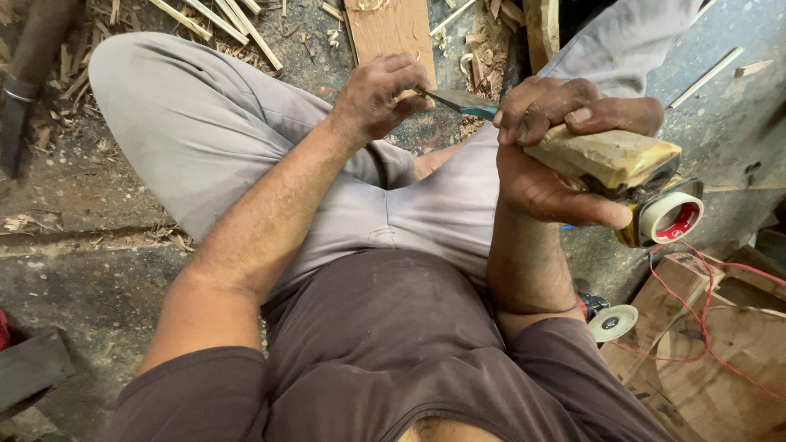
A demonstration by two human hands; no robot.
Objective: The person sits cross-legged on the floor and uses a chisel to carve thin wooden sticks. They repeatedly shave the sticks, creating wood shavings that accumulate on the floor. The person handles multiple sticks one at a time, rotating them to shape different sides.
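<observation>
My left hand [378,96] is closed on the handle end of a flat metal blade [463,101], whose bluish tip points right. The blade's tip reaches the fingers of my right hand [547,155]. That hand grips a yellowish-brown oblong block [612,155] with a dark underside, held over my right knee. I sit cross-legged on the floor in grey trousers [205,123].
A roll of white tape with a red core [671,218] lies just under the block. Red wire [704,303] runs over wooden pieces [720,360] at lower right, beside a small grinder disc [612,322]. A wood plank [391,29] and scattered slivers [221,20] lie ahead.
</observation>
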